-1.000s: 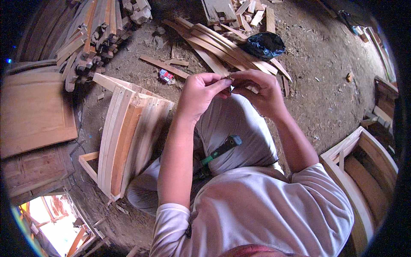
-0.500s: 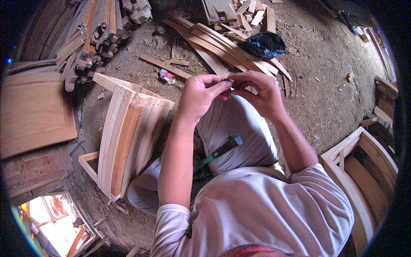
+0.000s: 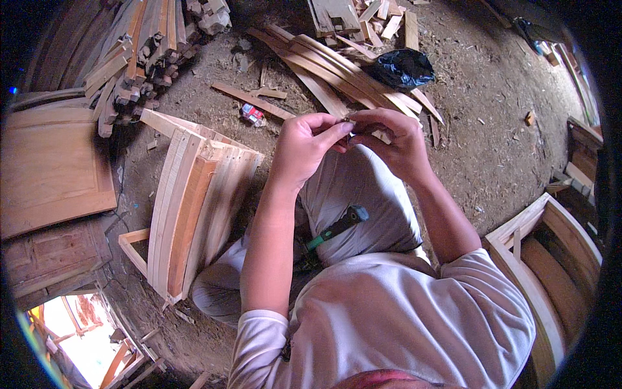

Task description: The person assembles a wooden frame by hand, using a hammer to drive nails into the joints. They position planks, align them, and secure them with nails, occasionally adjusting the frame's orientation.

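Note:
Above my raised knee, my left hand (image 3: 307, 144) and my right hand (image 3: 392, 139) meet fingertip to fingertip. Both are closed in a pinch around something small and dark; my fingers cover most of it, so its kind cannot be made out. On my lap lies a tool with a green and black handle (image 3: 334, 228), partly behind my left forearm. A curved wooden frame (image 3: 188, 214), built of pale and orange-brown slats, rests on the ground to my left.
Long boards (image 3: 330, 71) lie ahead beside a black plastic bag (image 3: 403, 67). A red and white packet (image 3: 252, 115) is on the dirt floor. Stacked timber (image 3: 139, 55) and a wooden panel (image 3: 55, 172) stand left; another curved wooden frame (image 3: 547, 259) is at right.
Almost nothing differs. My hands stay together above the knee, the fingers still pinched, and the tool on my lap shows a little more plainly.

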Motion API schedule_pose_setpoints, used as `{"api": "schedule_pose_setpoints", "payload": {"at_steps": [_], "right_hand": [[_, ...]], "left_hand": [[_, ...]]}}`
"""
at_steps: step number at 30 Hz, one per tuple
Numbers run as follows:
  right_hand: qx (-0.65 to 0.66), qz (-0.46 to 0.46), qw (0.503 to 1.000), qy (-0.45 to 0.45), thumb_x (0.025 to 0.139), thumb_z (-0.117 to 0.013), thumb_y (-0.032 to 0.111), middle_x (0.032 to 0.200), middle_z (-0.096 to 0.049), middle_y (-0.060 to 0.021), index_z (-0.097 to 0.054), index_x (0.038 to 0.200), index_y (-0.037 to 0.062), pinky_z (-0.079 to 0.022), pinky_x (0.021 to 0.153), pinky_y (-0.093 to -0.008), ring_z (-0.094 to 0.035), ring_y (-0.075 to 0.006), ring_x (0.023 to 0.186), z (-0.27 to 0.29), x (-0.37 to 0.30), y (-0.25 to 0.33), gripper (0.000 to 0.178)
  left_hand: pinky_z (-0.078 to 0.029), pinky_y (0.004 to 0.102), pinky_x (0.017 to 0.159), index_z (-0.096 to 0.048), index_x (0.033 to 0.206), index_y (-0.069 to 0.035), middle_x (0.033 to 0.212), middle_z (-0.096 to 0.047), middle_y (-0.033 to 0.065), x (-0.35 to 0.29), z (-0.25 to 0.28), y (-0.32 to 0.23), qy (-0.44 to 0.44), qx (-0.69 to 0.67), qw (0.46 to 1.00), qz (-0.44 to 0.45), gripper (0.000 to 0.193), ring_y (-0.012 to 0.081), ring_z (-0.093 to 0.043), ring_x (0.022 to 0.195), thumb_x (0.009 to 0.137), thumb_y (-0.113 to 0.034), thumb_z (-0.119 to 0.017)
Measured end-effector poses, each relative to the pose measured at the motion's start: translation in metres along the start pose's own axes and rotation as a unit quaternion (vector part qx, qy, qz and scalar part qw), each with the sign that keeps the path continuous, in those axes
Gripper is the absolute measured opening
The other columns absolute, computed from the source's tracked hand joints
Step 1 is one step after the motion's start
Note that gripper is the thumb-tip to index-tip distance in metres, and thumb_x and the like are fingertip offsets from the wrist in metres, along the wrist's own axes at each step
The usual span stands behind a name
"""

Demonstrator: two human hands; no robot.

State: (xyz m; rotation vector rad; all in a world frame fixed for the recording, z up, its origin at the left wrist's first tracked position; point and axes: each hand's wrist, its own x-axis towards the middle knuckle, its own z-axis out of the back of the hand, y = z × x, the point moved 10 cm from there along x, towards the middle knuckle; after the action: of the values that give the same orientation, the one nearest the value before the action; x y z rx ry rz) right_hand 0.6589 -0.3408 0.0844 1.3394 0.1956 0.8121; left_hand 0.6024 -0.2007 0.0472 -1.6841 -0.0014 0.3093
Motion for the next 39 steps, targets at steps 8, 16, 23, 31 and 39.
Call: {"api": "schedule_pose_setpoints", "payload": {"at_steps": [8,16,23,31,39], "right_hand": [[0.008,-0.017,1.0,-0.006,0.082,-0.079,0.0,0.102,-0.074,-0.0101,-0.072,0.113,0.0022,-0.059,0.083,-0.0317,-0.072,-0.0173,0.093,0.0,-0.001,-0.009,0.032],[-0.033,-0.049,0.998,-0.015,0.08,-0.082,0.004,0.096,-0.075,-0.0074,-0.073,0.109,0.0021,-0.057,0.078,-0.0293,-0.07,-0.0142,0.085,0.004,-0.007,-0.019,0.03],[0.129,-0.15,0.98,-0.018,0.086,-0.078,0.003,0.089,-0.071,-0.004,-0.068,0.098,-0.0003,-0.054,0.077,-0.0266,-0.068,-0.012,0.084,0.005,-0.02,-0.05,0.015],[0.191,-0.205,0.957,-0.075,0.09,-0.075,0.002,0.088,-0.07,-0.006,-0.065,0.096,-0.001,-0.053,0.07,-0.027,-0.067,-0.0128,0.078,0.031,-0.027,-0.065,0.012],[0.212,-0.218,0.952,-0.027,0.087,-0.076,0.0,0.088,-0.071,-0.0062,-0.069,0.094,-0.0001,-0.055,0.077,-0.0278,-0.068,-0.0139,0.082,0.005,-0.036,-0.039,0.009]], "left_hand": [[-0.055,0.0244,0.068,-0.075,0.098,-0.001,0.088,-0.075,0.0041,0.001,-0.001,0.004,0.008,-0.007,1.0,0.003,0.012,0.0092,-0.068,0.075,0.092,-0.011,-0.074],[-0.055,0.0239,0.068,-0.075,0.096,0.0,0.087,-0.074,0.0043,-0.001,-0.005,0.015,-0.025,-0.009,1.0,0.005,0.01,0.0091,-0.067,0.073,0.092,-0.01,-0.075],[-0.055,0.0246,0.066,-0.074,0.098,0.0,0.086,-0.074,0.0063,0.003,-0.004,0.036,-0.018,-0.005,0.998,0.056,0.016,0.0099,-0.067,0.07,0.094,-0.015,-0.072],[-0.052,0.0413,0.097,-0.057,0.13,0.011,0.118,-0.067,0.032,0.054,0.169,-0.04,-0.356,0.425,0.831,-0.035,0.057,0.0335,-0.068,0.112,0.099,-0.036,-0.064],[-0.056,0.0294,0.088,-0.062,0.13,0.0,0.116,-0.072,0.0095,-0.052,0.01,-0.053,0.006,0.204,0.979,-0.03,0.041,0.0145,-0.069,0.1,0.091,-0.006,-0.073]]}}
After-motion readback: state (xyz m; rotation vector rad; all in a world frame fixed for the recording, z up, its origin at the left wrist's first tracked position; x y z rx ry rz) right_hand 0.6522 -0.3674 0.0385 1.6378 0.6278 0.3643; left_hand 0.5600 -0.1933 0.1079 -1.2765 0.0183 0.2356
